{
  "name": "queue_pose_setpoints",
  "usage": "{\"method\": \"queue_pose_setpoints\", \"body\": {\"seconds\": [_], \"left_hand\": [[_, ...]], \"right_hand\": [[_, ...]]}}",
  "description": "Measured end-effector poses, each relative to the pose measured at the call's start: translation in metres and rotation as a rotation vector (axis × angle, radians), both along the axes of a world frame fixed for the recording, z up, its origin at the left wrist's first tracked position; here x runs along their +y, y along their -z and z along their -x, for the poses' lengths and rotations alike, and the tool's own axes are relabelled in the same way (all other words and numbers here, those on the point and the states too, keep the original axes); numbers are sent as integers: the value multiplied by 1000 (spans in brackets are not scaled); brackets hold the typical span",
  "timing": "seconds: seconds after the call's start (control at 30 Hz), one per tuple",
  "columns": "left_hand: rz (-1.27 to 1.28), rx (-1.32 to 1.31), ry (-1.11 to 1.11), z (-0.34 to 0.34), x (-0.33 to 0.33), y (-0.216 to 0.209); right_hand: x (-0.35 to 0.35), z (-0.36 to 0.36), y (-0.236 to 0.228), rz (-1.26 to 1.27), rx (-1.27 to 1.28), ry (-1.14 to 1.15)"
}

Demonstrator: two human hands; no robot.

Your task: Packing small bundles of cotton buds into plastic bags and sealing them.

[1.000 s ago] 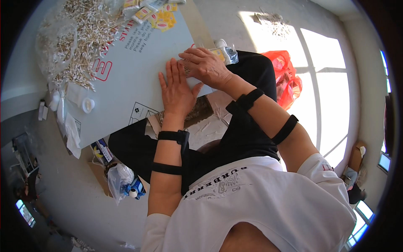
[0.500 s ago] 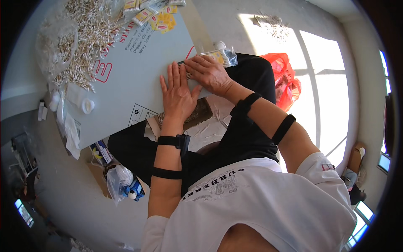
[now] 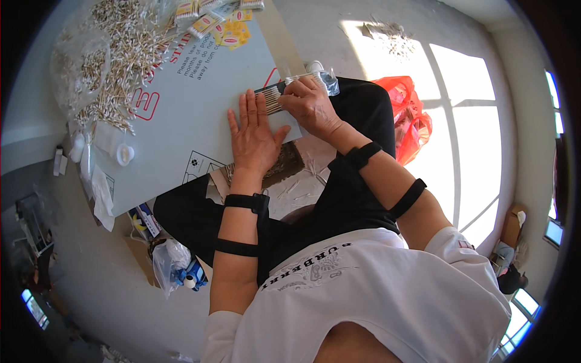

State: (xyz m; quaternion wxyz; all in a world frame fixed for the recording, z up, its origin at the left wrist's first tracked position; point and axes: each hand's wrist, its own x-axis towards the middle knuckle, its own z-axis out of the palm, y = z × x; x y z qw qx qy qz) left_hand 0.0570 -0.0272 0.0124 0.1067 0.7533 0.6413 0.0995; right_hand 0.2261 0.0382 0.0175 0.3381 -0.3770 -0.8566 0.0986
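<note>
A row of cotton swabs (image 3: 272, 99) lies side by side on a dark strip at the right edge of the grey board (image 3: 181, 127). Flat on the board, my left hand (image 3: 255, 136) has its fingers stretched out, its fingertips against the row's left end. Over the right end, my right hand (image 3: 311, 107) is curled with thumb and fingers pinched together; whatever is between them is hidden. Just beyond it sits a clear pack of swabs (image 3: 330, 82), partly covered by that hand.
A big heap of loose cotton swabs (image 3: 121, 66) in clear plastic fills the board's far left. Filled swab packs (image 3: 203, 25) and yellow cards (image 3: 233, 35) lie at the far edge. A red plastic bag (image 3: 411, 118) is on the floor at right, and a box (image 3: 284, 162) stands below the board.
My right hand has gone from lying flat over the swabs to a curled pinch at their right end, uncovering the row. My left hand stays flat, its thumb and fingers nearly unmoved.
</note>
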Motion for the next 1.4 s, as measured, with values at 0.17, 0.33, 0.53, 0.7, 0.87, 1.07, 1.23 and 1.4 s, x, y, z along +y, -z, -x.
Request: {"method": "queue_pose_setpoints", "body": {"seconds": [0.17,0.33,0.53,0.7,0.87,1.07,1.23,1.4], "left_hand": [[-1,3,2,0,1,1],[10,4,3,0,0,1],[34,19,-4,0,1,-1],[27,7,8,-1,1,0],[17,-4,12,-1,1,0],[14,-29,-4,-6,0,-6],[-13,-43,-3,-11,-3,1],[23,-49,-5,-13,-3,-4]], "right_hand": [[0,3,12,-55,-69,-29],[-4,3,5,-98,-250,-108],[-8,4,-1,-180,-315,-126],[-2,1,4,-14,-243,-94],[-2,15,0,13,-398,-87],[-5,11,6,-67,-451,-55],[-9,7,1,-19,-502,-87],[-2,-9,2,22,-416,-70]]}}
